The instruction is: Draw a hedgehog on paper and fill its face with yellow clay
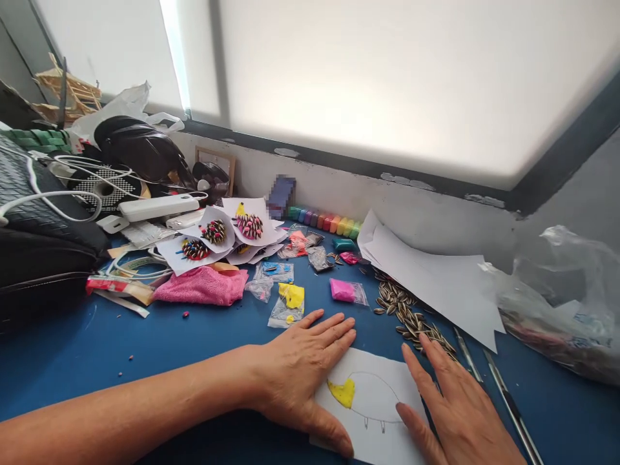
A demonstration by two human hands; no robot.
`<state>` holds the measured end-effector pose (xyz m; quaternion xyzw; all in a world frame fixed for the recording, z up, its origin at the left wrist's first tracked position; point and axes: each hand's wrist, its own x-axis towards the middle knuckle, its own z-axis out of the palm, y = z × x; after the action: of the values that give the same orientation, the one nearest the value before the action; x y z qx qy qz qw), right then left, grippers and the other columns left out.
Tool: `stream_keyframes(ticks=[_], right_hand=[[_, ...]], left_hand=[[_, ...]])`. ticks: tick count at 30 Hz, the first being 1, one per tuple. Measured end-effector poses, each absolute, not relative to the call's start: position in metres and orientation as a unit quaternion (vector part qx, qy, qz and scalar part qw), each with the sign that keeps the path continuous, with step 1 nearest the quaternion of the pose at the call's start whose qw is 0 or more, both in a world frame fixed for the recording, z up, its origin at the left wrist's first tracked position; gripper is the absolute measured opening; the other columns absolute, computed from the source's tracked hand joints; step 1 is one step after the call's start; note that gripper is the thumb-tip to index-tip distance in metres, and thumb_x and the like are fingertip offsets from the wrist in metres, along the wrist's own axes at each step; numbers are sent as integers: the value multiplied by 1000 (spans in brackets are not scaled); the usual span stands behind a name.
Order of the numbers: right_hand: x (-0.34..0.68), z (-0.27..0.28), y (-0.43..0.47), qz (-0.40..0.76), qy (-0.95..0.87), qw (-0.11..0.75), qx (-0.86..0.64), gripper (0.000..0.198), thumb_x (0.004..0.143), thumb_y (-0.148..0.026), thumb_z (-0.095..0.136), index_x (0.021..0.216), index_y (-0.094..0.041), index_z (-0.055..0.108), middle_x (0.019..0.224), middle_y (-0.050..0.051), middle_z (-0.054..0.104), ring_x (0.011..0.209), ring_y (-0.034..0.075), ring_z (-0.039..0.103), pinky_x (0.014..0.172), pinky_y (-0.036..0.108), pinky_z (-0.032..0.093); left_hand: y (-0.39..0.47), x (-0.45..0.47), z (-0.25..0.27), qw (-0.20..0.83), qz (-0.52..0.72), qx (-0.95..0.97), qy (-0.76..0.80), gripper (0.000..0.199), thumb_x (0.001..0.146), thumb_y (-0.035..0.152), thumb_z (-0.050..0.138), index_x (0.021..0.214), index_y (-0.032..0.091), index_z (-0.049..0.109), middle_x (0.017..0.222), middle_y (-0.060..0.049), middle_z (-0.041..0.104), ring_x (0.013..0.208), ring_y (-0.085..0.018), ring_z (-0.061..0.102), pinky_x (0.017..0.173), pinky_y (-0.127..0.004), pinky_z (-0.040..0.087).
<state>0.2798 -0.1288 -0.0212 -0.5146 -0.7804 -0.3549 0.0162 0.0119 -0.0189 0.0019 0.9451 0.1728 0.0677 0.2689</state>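
In the view from my head, my left hand point(300, 368) lies flat, fingers long and straight, over the left edge of a smooth white paper point(382, 449) on the blue table point(194, 329). My right hand point(458, 407) is spread and loose, its thumb over the paper's right side. The paper has a thin egg shape point(378, 374) drawn on it with two little legs. A bumpy yellow clay patch point(345, 392) fills its pointy left end. By my right fingertips is a pile of stripy seeds point(411, 316), beside big bendy white sheets point(426, 278). Squishy yellow clay point(292, 296) sits on a clear packet near my left fingers. A fuzzy pink cloth point(206, 286) lies farther left. A crinkly clear bag point(566, 329) has pale blue print, too blurry to read.
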Motion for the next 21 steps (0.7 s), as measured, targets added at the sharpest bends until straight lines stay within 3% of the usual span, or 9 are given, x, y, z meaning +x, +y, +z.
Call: stream_keyframes(ticks=[7, 15, 21], right_hand=[[279, -32, -130, -322, -759, 25, -566, 60, 97, -54, 28, 123, -21, 69, 135, 18, 61, 125, 32, 57, 92, 50, 52], [263, -30, -131, -325, -771, 27, -547, 66, 99, -50, 26, 116, -6, 71, 127, 24, 64, 118, 34, 62, 89, 50, 53], [277, -24, -128, -295, -721, 46, -625, 67, 100, -48, 20, 128, -5, 64, 136, 20, 59, 128, 31, 53, 100, 51, 47]], left_hand=[[-18, 12, 0, 262, 78, 948, 165, 106, 78, 78, 52, 155, 15, 18, 160, -13, 11, 149, -30, 11, 122, -47, 0], [-11, 10, 6, 244, 71, 955, 151, 99, 79, 74, 55, 154, 19, 24, 159, -10, 19, 149, -31, 12, 122, -49, 3], [-10, 9, 17, 233, 69, 946, 216, 72, 97, 64, 30, 153, 19, 28, 159, -6, 20, 149, -25, 12, 123, -43, 8]])
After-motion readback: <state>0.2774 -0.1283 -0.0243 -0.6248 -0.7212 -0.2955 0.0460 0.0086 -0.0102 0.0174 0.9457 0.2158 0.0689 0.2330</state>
